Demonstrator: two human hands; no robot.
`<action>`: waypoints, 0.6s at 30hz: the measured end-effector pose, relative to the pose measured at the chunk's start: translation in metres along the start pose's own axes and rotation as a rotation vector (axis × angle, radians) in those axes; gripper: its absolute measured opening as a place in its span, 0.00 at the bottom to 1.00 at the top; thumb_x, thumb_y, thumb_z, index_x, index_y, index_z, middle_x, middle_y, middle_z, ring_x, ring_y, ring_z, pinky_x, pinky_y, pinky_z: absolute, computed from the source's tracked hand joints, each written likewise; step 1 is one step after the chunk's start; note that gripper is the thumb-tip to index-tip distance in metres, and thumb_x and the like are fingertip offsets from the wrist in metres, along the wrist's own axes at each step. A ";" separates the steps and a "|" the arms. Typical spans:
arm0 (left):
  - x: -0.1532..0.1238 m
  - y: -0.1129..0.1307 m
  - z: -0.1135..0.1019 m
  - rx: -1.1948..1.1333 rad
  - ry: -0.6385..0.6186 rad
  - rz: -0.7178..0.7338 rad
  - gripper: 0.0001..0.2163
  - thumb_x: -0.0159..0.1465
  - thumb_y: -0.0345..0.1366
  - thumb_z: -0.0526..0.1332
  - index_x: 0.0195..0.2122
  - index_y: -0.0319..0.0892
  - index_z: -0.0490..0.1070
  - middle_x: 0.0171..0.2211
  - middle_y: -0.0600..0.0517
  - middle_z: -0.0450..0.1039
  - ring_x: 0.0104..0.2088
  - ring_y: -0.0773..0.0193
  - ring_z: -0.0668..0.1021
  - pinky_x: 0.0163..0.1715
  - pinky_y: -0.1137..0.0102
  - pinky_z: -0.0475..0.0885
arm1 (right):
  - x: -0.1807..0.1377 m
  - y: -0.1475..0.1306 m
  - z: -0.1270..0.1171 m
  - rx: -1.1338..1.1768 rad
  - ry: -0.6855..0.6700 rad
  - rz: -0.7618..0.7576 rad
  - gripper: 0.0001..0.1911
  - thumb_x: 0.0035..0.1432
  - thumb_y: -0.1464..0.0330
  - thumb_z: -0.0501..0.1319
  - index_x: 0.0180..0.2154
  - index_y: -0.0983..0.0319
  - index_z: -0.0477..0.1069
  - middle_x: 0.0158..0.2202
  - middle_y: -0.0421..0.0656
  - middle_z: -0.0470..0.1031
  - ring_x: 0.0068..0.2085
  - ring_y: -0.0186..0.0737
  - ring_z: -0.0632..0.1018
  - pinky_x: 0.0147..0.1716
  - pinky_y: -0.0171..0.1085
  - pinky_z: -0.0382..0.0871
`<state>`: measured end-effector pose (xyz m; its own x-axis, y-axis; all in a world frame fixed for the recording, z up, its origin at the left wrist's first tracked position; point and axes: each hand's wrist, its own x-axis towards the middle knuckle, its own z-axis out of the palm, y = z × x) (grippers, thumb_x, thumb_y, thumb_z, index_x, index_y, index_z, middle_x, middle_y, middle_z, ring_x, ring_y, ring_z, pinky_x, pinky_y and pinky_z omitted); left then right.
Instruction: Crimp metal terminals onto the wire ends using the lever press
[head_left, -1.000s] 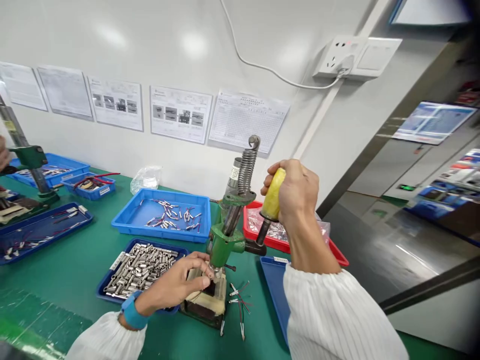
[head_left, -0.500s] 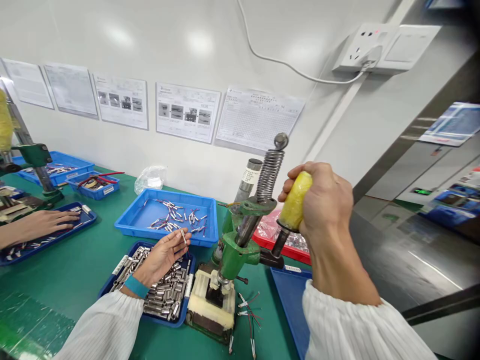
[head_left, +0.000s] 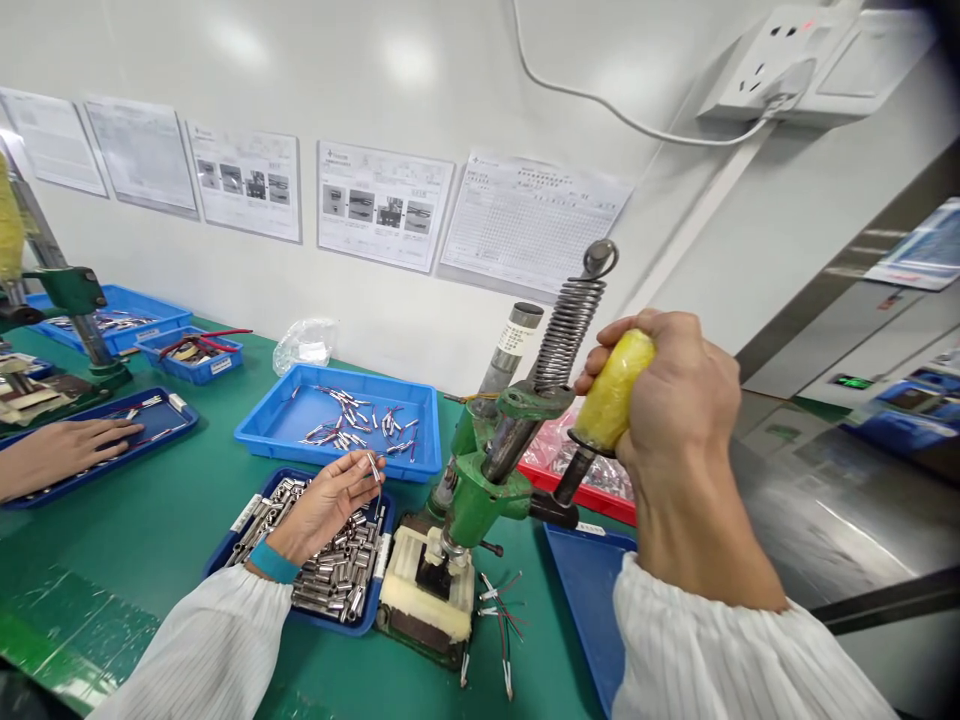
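Note:
My right hand point(head_left: 686, 395) is wrapped round the yellow-covered handle point(head_left: 616, 390) of a green hand press point(head_left: 487, 500). Between thumb and fingertips, my left hand point(head_left: 337, 500) pinches a small wired part point(head_left: 373, 466) with a pale body. That hand is over a dark blue tray of metal sleeves point(head_left: 349, 575), left of the press base point(head_left: 427, 595). Under the ram sits a dark block; whether it bears a part I cannot tell. Several wired pieces point(head_left: 501, 610) lie on the green table just right of the base.
Behind my left hand stands a blue tray point(head_left: 259, 430) with wired parts. Another person's hand point(head_left: 90, 445) rests over a tray at the left, near a second press point(head_left: 75, 300). A red tray point(head_left: 619, 508) and a dark blue tray point(head_left: 592, 610) stand at the right.
The view has shifted slightly. Both my hands keep their holds. At the left, the other person's hand has moved a little, and fewer parts show in the tray under it.

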<state>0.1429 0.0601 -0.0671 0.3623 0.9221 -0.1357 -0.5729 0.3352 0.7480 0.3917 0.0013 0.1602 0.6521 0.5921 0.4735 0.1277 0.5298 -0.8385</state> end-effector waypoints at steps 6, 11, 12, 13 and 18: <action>-0.001 0.001 0.001 -0.012 0.018 0.004 0.09 0.60 0.33 0.73 0.39 0.40 0.76 0.41 0.51 0.82 0.38 0.65 0.84 0.43 0.71 0.80 | 0.000 0.000 0.000 -0.007 -0.006 0.001 0.06 0.46 0.67 0.59 0.20 0.61 0.69 0.15 0.37 0.67 0.15 0.33 0.69 0.13 0.32 0.66; -0.003 0.002 0.003 -0.016 0.025 -0.007 0.09 0.60 0.31 0.73 0.38 0.40 0.75 0.39 0.52 0.81 0.35 0.68 0.83 0.40 0.72 0.80 | 0.000 0.000 0.000 -0.002 -0.008 -0.003 0.07 0.47 0.67 0.58 0.21 0.62 0.69 0.16 0.36 0.67 0.15 0.33 0.69 0.13 0.32 0.66; -0.003 0.002 0.003 -0.016 0.024 -0.007 0.08 0.60 0.31 0.73 0.38 0.40 0.75 0.39 0.52 0.81 0.34 0.68 0.82 0.39 0.73 0.80 | 0.000 0.001 0.000 0.004 -0.007 -0.003 0.07 0.48 0.67 0.58 0.21 0.62 0.69 0.16 0.36 0.67 0.15 0.32 0.69 0.13 0.32 0.66; -0.004 0.002 0.003 -0.015 0.023 -0.005 0.08 0.60 0.31 0.73 0.37 0.40 0.75 0.38 0.52 0.81 0.33 0.69 0.82 0.39 0.73 0.80 | 0.000 0.001 0.000 0.009 -0.007 -0.004 0.07 0.48 0.67 0.58 0.21 0.62 0.69 0.16 0.36 0.67 0.15 0.32 0.68 0.13 0.32 0.66; -0.005 0.001 0.002 -0.016 0.034 0.010 0.09 0.59 0.28 0.73 0.38 0.40 0.76 0.35 0.52 0.80 0.31 0.70 0.81 0.36 0.75 0.79 | 0.000 0.000 -0.001 0.015 -0.006 0.006 0.07 0.49 0.68 0.58 0.22 0.62 0.69 0.16 0.36 0.67 0.15 0.32 0.68 0.13 0.32 0.66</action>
<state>0.1423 0.0558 -0.0643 0.3313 0.9314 -0.1505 -0.5879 0.3286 0.7392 0.3922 0.0009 0.1601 0.6482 0.5991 0.4700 0.1125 0.5351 -0.8373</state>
